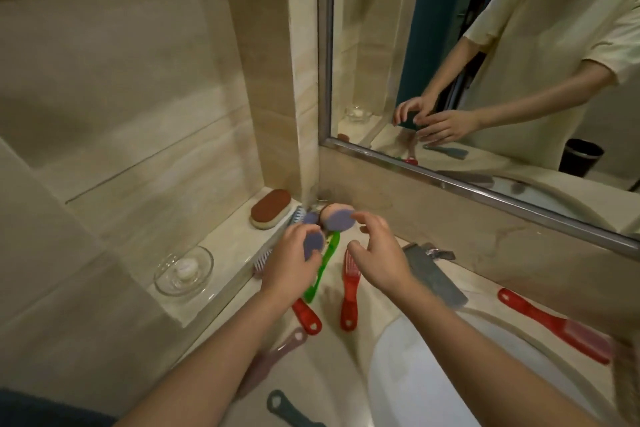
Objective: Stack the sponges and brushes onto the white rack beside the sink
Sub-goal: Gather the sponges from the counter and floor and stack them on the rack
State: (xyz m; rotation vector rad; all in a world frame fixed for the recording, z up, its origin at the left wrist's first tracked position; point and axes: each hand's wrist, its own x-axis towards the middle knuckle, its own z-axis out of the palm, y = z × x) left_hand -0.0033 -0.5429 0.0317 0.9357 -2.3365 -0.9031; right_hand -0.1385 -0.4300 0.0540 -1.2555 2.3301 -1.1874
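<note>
both arms (214,350) are pointing forward, left hand (291,262) holding by its edge a purple sponge (314,243) that is looking soft and light, right hand (379,255) hanging loose just beside it, holding nothing.

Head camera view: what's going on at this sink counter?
A person's left hand grips a small purple round sponge, while the right hand reaches open toward a larger purple sponge in the corner. A green brush and red brushes lie on the counter; a brown-topped sponge sits on the ledge.
</note>
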